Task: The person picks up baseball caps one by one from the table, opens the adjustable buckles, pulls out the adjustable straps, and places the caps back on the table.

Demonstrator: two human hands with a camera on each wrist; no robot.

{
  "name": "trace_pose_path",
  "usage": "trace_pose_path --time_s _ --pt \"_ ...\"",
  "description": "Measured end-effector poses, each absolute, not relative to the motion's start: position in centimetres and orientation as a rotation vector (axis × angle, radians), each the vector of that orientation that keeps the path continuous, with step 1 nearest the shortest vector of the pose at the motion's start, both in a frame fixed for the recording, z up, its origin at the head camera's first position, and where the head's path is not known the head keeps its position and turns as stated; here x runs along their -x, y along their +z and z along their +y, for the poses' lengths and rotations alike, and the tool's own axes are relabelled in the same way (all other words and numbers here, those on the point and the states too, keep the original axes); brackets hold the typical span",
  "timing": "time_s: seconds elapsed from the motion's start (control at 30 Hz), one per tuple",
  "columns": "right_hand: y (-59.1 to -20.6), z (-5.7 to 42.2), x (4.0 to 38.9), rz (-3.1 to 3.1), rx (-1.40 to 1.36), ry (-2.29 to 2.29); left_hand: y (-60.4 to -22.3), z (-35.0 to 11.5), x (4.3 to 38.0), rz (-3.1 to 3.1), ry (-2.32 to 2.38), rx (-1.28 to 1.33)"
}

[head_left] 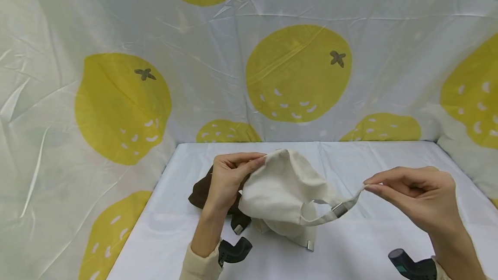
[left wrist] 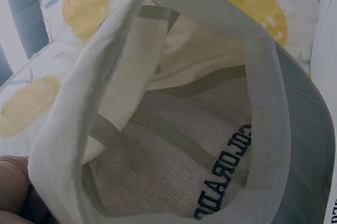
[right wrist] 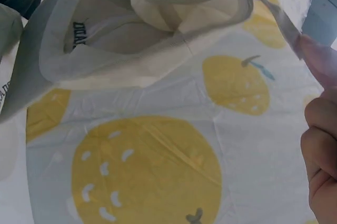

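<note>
A cream baseball cap [head_left: 280, 187] is held up over the table, tilted, with its strap side toward the right. My left hand [head_left: 230, 178] pinches its left edge between thumb and fingers. Out to the right, my right hand [head_left: 422, 193] pinches the end of the back strap [head_left: 355, 200], drawing it away from the cap. A metal buckle [head_left: 339, 210] sits on that strap. The left wrist view looks into the cap's hollow, where dark reversed lettering [left wrist: 224, 174] runs along the inside and a grey-green brim [left wrist: 310, 129] lies at the right.
Behind my left hand lies a dark brown cap [head_left: 200, 190], partly hidden. A second cream cap [head_left: 289, 231] with a metal strap end lies on the white-covered table [head_left: 155, 245] below the held one. Fabric with yellow lemons [head_left: 297, 74] hangs at the back and sides.
</note>
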State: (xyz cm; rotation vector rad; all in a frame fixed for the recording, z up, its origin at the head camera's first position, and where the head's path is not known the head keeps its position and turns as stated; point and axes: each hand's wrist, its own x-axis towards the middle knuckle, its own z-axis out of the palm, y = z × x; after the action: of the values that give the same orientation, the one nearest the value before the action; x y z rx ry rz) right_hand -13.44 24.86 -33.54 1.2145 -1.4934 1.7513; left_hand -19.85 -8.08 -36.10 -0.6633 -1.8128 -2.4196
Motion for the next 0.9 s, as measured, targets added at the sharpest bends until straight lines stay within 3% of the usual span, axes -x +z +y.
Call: trace_pose_path --time_s 0.23,0.6,0.77,0.9 --pt "-33.1 25.2 11.6 -1.275 -0.793 1.914 -36.4 -7.1 19.6 -1.958 -2.310 0.696" --pt "-32.7 25.8 10.9 -1.124 -0.648 1.855 -36.5 -6.4 19.3 -1.910 -2.267 0.701" --pt "-33.1 26.9 10.9 -1.115 -0.525 1.722 -36.7 -5.4 18.9 -1.876 -2.242 0.818" --pt "-33.2 27.0 10.9 -1.103 -0.584 1.799 -37.2 -4.6 18.9 -2.018 -2.218 0.834"
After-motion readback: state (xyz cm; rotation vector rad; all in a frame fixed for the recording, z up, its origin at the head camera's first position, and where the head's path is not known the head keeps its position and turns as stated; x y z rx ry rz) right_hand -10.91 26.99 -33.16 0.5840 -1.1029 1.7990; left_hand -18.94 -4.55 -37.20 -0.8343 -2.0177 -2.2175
